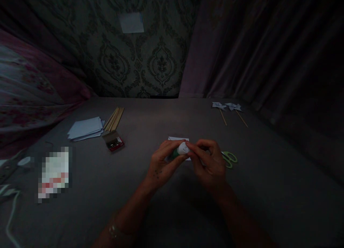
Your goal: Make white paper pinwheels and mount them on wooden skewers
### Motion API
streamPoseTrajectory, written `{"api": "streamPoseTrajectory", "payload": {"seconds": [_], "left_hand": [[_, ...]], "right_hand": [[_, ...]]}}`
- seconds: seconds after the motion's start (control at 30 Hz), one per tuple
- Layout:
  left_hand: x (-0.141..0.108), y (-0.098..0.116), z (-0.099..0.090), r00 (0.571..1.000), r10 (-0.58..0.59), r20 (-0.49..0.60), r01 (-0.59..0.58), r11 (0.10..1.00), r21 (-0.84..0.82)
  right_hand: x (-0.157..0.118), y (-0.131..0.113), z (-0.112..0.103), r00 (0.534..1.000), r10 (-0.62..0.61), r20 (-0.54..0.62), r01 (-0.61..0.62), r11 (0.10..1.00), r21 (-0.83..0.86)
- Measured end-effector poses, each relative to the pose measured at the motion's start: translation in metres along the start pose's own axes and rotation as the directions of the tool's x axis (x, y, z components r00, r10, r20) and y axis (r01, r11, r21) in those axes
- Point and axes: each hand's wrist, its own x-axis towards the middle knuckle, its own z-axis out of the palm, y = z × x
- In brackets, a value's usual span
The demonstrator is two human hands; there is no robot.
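Observation:
In the middle of the head view, my left hand [162, 165] is wrapped round a small tube with a round white end [183, 148] and a green body, which resembles a glue stick. Most of its body is hidden by the fingers. My right hand [211, 164] is closed, its thumb and fingertips pinching at the white end. Behind and under both hands lies a white sheet of paper [178, 138], largely covered by them. Just right of my right hand are scissors with light green handles [229, 159]; their blades are mostly hidden.
At the left lie a stack of white paper [86, 129], a bundle of wooden sticks [115, 119] and an open small box [115, 143] with shiny metal bits. Two paper pinwheels [233, 107] on sticks rest at the back right. A blurred-out item [55, 173] and a white cable [12, 215] are front left.

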Motion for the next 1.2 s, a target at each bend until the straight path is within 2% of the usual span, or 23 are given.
{"api": "streamPoseTrajectory", "payload": {"seconds": [0.27, 0.53, 0.67, 0.77, 0.87, 1.07, 1.2], "left_hand": [[0.0009, 0.0055, 0.0028, 0.999, -0.046, -0.012, 0.045, 0.999, -0.013], [0.0004, 0.003, 0.0033, 0.998, -0.063, -0.017, 0.061, 0.997, -0.054], [0.0008, 0.0016, 0.0028, 0.998, -0.069, -0.004, 0.068, 0.996, -0.06], [0.0007, 0.0006, 0.0034, 0.998, -0.068, 0.005, 0.068, 0.993, -0.094], [0.0002, -0.0001, 0.0048, 0.995, -0.102, 0.02, 0.104, 0.985, -0.135], [-0.0012, -0.0013, 0.0068, 0.975, -0.217, 0.041, 0.221, 0.945, -0.242], [-0.0006, -0.0028, 0.0043, 0.953, -0.299, 0.043, 0.297, 0.9, -0.319]], "right_hand": [[0.0015, 0.0037, 0.0, 0.997, -0.066, -0.029, 0.063, 0.994, -0.094], [0.0047, -0.0014, -0.0005, 0.992, -0.055, -0.115, 0.049, 0.997, -0.056], [0.0043, -0.0022, 0.0008, 0.998, 0.019, -0.067, -0.017, 0.999, 0.028], [0.0019, -0.0007, 0.0032, 1.0, 0.017, 0.016, -0.018, 0.996, 0.089], [0.0002, 0.0011, 0.0034, 0.999, 0.006, 0.037, -0.01, 0.995, 0.1], [0.0012, -0.0014, -0.0011, 0.999, 0.01, -0.047, -0.007, 0.997, 0.072], [-0.0009, -0.0011, 0.001, 0.98, 0.119, -0.158, -0.1, 0.987, 0.122]]}}
